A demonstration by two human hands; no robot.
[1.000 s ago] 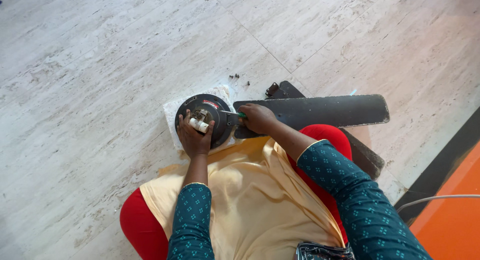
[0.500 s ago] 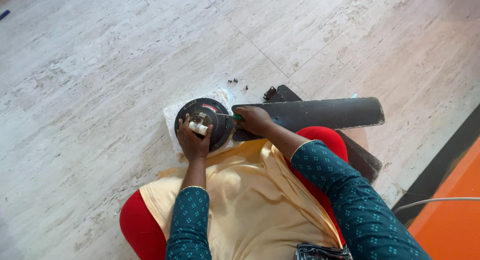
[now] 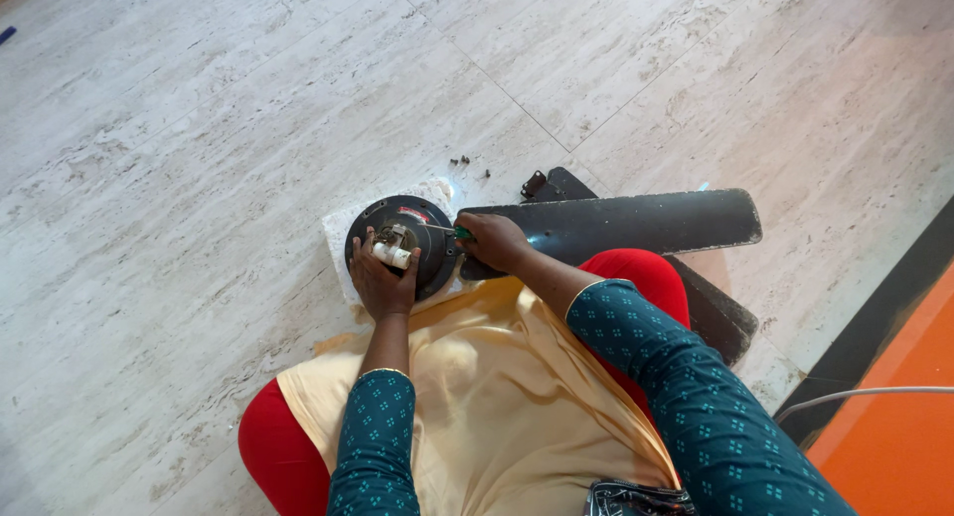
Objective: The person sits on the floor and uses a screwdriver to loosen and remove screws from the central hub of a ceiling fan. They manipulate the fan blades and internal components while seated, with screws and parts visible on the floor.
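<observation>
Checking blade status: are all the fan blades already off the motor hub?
No: one dark blade reaches the round motor hub where the right hand holds a green-handled tool at the joint.

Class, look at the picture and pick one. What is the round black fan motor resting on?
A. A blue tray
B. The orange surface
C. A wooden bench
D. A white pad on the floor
D: the fan motor sits on a white pad whose edges show around it on the pale tiled floor.
</observation>
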